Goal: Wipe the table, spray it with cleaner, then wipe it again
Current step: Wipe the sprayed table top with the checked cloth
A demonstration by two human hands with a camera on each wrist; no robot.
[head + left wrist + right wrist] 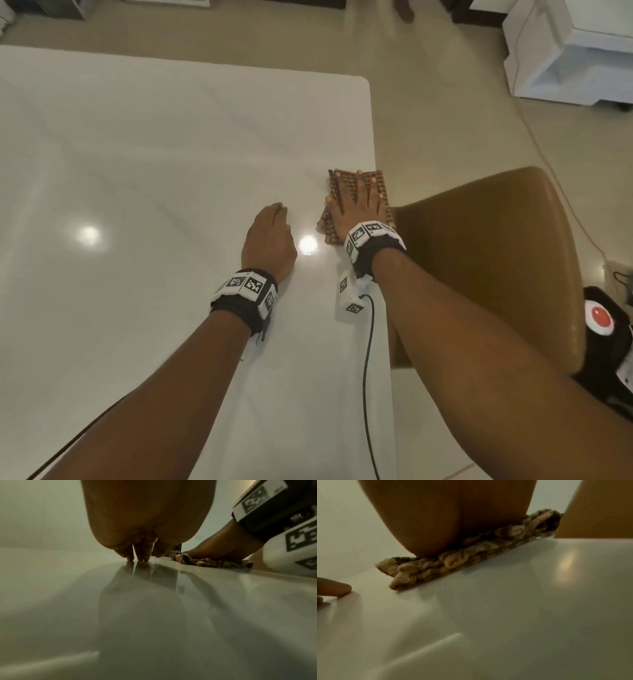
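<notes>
A folded brown patterned cloth (337, 186) lies flat on the glossy white table (137, 171), close to its right edge. My right hand (356, 202) presses down on the cloth (453, 561) with straight, spread fingers. My left hand (270, 236) is just left of it, fingers bent downward, with the fingertips (139, 558) touching the bare table (154, 615); it holds nothing. In the left wrist view the cloth (214, 562) shows under my right hand (219, 547). No spray bottle is in view.
A tan chair (486, 260) stands tucked against the table's right edge, beside the cloth. A black cable (368, 359) trails from my right wrist over the table's near right part. White furniture (565, 51) stands on the floor at the far right.
</notes>
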